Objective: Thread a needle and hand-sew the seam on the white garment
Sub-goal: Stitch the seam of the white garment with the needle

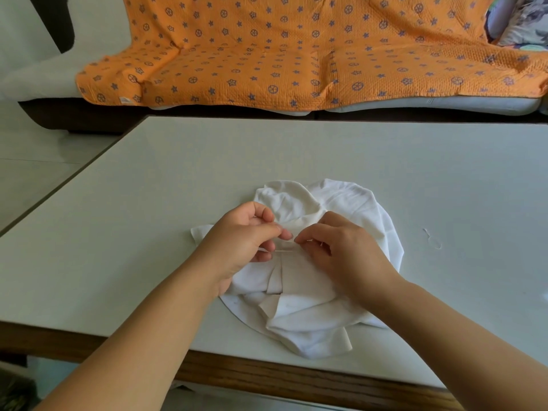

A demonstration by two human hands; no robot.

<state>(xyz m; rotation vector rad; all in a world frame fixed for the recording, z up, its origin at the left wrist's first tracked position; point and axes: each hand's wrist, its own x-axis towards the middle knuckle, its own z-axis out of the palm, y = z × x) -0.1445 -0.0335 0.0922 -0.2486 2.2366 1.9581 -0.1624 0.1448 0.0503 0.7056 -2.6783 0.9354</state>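
Seam work: white garment (350,209) crumpled on matte pale table (148,232).
Left hand (243,238) and right hand (347,253) each pinch its soft fold; thin straight needle (285,251) between them.

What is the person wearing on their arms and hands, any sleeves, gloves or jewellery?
Nothing is worn on either. The left hand and the right hand are bare: no gloves, rings, watch or bracelets show. The left forearm and the right forearm are uncovered too, with no sleeve in view.

Soft white cloth garment (350,209), matt smooth table (207,161), quilted orange blanket (296,54)
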